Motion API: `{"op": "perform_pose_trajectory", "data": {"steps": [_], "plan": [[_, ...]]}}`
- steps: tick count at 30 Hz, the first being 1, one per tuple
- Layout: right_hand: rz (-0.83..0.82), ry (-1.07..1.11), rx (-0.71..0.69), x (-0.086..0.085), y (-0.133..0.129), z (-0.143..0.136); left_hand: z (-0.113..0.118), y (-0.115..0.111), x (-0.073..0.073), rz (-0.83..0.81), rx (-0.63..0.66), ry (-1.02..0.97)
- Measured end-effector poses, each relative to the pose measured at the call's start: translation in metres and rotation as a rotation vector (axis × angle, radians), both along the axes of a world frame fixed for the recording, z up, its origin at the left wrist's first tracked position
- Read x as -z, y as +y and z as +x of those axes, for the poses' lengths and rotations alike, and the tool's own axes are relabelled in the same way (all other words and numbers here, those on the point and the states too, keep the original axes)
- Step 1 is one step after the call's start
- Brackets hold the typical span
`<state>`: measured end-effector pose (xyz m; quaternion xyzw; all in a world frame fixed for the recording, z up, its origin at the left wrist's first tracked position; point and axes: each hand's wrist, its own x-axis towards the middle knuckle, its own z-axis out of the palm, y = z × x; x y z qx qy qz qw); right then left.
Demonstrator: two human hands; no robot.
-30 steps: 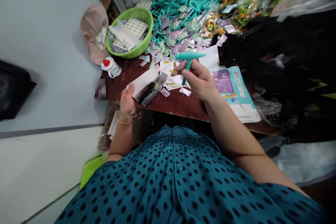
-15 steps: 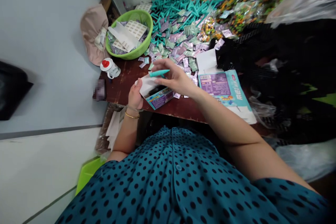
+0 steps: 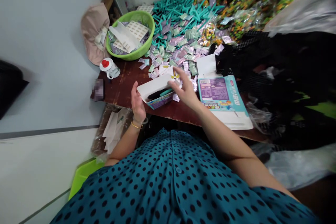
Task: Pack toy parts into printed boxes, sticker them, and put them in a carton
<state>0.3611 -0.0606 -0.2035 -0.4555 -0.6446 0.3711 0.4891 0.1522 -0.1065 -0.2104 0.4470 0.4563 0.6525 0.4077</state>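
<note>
A small open carton (image 3: 161,103), printed purple and blue with a raised white flap, rests at the table's front edge. Inside it lie a teal pointed stick (image 3: 166,92) and something black that I cannot make out. My left hand (image 3: 138,104) is open beside the carton's left end, fingers pointing up. My right hand (image 3: 187,92) is at the right end, thumb and fingers apart, its fingertips by the flap. Behind the flap shows a white piece with yellow print (image 3: 168,70). A flattened blue and purple carton (image 3: 223,92) lies to the right.
Small pink and green sachets (image 3: 175,49) are heaped behind the carton, with many teal sticks (image 3: 173,7) further back. A green basket (image 3: 151,38), a lidded white cup (image 3: 111,69) and a pink cap (image 3: 91,31) stand left. Bags of coloured pieces (image 3: 241,21) and black mesh (image 3: 288,63) lie right.
The teal stick has gone from my right hand into the carton. My right hand has moved slightly right and down, and my left fingers have come off the carton's flap.
</note>
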Motion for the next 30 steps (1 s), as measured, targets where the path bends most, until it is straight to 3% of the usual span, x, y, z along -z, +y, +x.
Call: {"op": "perform_pose_trajectory", "data": {"steps": [3, 6, 9, 12, 16, 23, 30], "plan": [[-0.274, 0.236, -0.212, 0.016, -0.006, -0.011, -0.004, -0.013, 0.023, -0.119, -0.104, 0.000], [-0.312, 0.379, -0.342, 0.015, -0.010, -0.018, -0.013, -0.012, 0.026, -0.171, -0.115, 0.010], [-0.213, 0.257, -0.368, 0.004, -0.003, -0.015, -0.019, -0.006, 0.013, -0.183, 0.011, 0.045], [0.060, -0.043, -0.279, -0.009, 0.007, -0.008, -0.018, -0.002, -0.001, -0.184, 0.152, 0.104], [0.330, -0.344, -0.350, -0.024, 0.005, -0.002, -0.013, 0.000, -0.008, -0.104, 0.186, 0.115], [0.300, -0.309, -0.429, -0.041, -0.020, 0.001, -0.013, -0.004, -0.003, -0.071, 0.239, 0.147], [0.408, -0.567, -0.253, -0.027, -0.021, -0.006, -0.011, 0.000, 0.000, -0.093, 0.276, 0.124]]}}
